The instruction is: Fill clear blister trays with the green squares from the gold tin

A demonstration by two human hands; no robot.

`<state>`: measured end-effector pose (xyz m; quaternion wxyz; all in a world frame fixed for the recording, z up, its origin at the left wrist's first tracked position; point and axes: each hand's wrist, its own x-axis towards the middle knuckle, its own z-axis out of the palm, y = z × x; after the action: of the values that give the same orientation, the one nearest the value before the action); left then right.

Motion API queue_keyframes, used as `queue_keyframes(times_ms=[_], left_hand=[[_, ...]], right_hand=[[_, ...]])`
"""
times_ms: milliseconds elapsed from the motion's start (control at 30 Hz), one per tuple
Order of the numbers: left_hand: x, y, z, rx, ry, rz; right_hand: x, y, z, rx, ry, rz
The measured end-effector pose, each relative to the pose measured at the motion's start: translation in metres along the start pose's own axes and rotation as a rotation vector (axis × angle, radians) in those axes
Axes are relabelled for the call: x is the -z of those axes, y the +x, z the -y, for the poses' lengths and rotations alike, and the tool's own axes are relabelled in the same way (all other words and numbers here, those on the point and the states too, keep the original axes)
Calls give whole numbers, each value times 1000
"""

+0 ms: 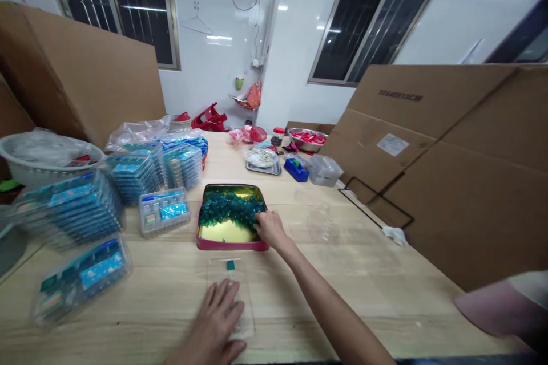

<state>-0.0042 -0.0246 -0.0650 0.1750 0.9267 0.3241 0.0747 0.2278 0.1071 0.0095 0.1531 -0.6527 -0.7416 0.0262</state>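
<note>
My left hand (216,316) lies flat with fingers spread on a clear plastic tray (229,279) near the table's front edge; one small green piece (230,265) sits in the tray's far end. My right hand (269,227) reaches into a shallow red-rimmed tin (203,242) with a gold inside, its fingers curled into the heap of small green pieces (229,208) at the tin's far side. What the fingers hold, if anything, is hidden.
Stacks of filled clear blister packs (132,174) cover the left of the wooden table (342,274), with a white basin (47,162) beyond. Steel trays, a blue tape dispenser (296,169) and a clear tub (324,170) stand at the back. Cardboard sheets (462,171) lean on the right.
</note>
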Motion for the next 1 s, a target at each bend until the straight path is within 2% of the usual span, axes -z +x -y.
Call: queue_keyframes(times_ms=[100, 167, 233, 267, 333, 433, 500, 567, 667, 833, 1000], left_hand=[[-3, -7, 4, 6, -19, 22], [1, -13, 3, 3, -52, 28], [7, -17, 1, -7, -108, -20], [10, -18, 0, -5, -143, -77], [16, -16, -2, 34, -237, -266], [30, -1, -6, 178, -469, -572], [43, 15, -9, 300, -711, -667], [55, 30, -10, 370, -1025, -687], [64, 41, -10, 361, -1375, -656], [61, 33, -7, 467, -1465, -652], [60, 26, -5, 470, -1557, -646]], right_hand=[[-12, 15, 5, -26, 1, -5], [-14, 15, 4, -38, 25, -8], [-10, 10, 0, -47, 56, -5], [-7, 5, -1, -50, 89, -3], [-1, -8, -1, -52, 286, -1], [4, -34, 11, -66, 844, 24], [3, -52, 25, -90, 1139, 68], [1, -68, 41, -123, 1316, 117], [-6, -86, 61, -180, 1500, 195], [-16, -96, 75, -228, 1611, 271], [-20, -98, 80, -263, 1559, 282]])
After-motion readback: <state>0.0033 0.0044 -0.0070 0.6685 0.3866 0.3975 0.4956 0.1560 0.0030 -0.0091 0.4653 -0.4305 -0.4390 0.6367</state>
